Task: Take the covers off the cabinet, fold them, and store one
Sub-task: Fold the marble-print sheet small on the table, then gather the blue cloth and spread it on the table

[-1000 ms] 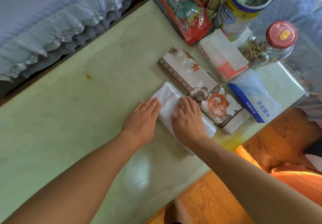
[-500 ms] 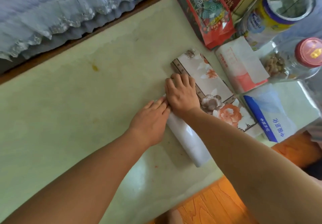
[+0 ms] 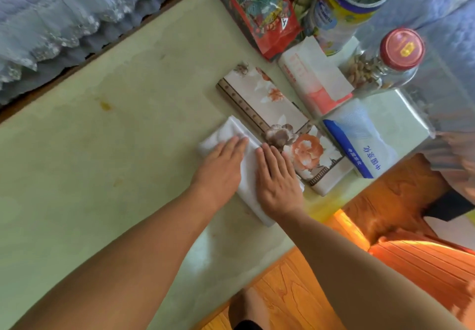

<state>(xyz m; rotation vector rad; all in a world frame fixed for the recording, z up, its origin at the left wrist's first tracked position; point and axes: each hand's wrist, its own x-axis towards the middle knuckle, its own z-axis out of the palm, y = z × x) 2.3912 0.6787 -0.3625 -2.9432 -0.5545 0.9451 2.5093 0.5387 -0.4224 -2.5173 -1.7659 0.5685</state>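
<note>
A folded clear-white plastic cover [image 3: 226, 130] lies as a narrow strip on the pale green cabinet top [image 3: 102, 150]. My left hand [image 3: 219, 170] lies flat on its far half, fingers straight. My right hand [image 3: 277, 178] presses flat on the near half, fingers straight and pointing away from me. Right beside the strip lies a second folded cover with a flower print [image 3: 277, 121], touching its long edge.
Behind the floral cover stand a red snack bag [image 3: 257, 8], a tin can [image 3: 341, 13], a glass jar with a red lid [image 3: 390, 57], a white-and-pink tissue pack [image 3: 316, 78] and a blue-and-white pack [image 3: 359, 144]. A frilled blue bedspread [image 3: 64, 16] borders the far edge. Wooden floor [image 3: 282, 278] lies below.
My right hand drew back from the strip's far end to its near half. My left hand shifted onto the far half. The white cover stays folded beside the floral one.
</note>
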